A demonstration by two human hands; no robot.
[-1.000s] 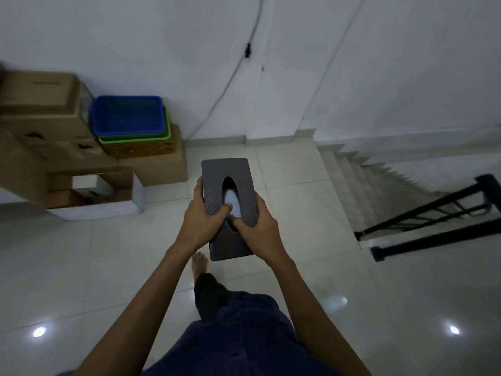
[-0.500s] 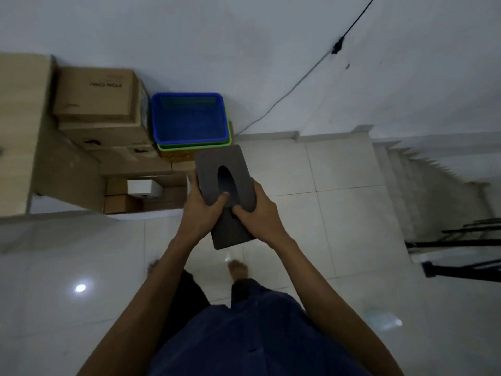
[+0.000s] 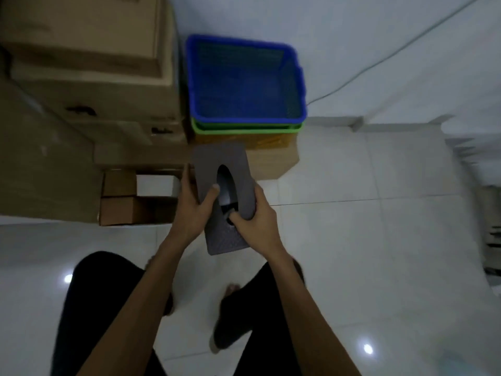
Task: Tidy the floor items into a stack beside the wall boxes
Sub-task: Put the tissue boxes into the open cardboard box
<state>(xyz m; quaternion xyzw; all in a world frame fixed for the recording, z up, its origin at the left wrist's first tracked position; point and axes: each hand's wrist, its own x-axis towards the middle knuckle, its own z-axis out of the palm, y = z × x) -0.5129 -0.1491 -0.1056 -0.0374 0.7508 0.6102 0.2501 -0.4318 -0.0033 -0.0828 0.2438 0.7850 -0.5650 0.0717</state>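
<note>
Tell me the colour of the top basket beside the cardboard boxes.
The top basket is blue, nested in a green basket; the head view shows it best.

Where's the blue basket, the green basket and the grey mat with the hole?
blue basket (image 3: 244, 82): head view, mesh bottom.
green basket (image 3: 245, 129): head view, front rim under the blue one.
grey mat (image 3: 219, 156): head view, flat end beyond the hole.
</note>
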